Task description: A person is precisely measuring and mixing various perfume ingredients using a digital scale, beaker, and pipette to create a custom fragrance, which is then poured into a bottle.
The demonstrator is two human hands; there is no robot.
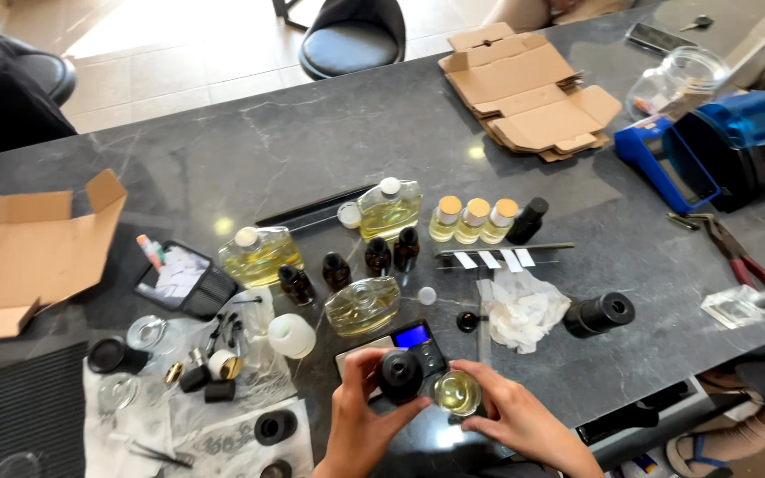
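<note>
A: Hands first, pls. What's each doing?

B: Left hand (358, 423) is closed on a small dark round-topped bottle (399, 373), fingers wrapped round it, held just over the small black digital scale with the blue lit display (413, 340). Right hand (513, 420) pinches a small clear glass vessel of yellow liquid (458, 392) w/ thumb and fingers; the two things nearly touch.

A: Where's all that on the table?

B: Near edge of the dark grey marble-look tabletop (329, 133), right in front of the person. Scale sits partly under the bottle.

A: Around it?

B: Just behind the scale, a flat clear glass flask of pale yellow liquid (363, 305). Behind that, a row of four small dark brown bottles w/ black caps (350, 265). Right of the scale, a crumpled white tissue (521, 309) and a black cylinder lying on its side (600, 313). Left, a white round cap (292, 335) on clear plastic wrap. Farther back, three small yellow-filled bottles w/ tan caps (475, 219).

A: Bottle open or capped?

B: Can't tell; fingers hide it.
</note>
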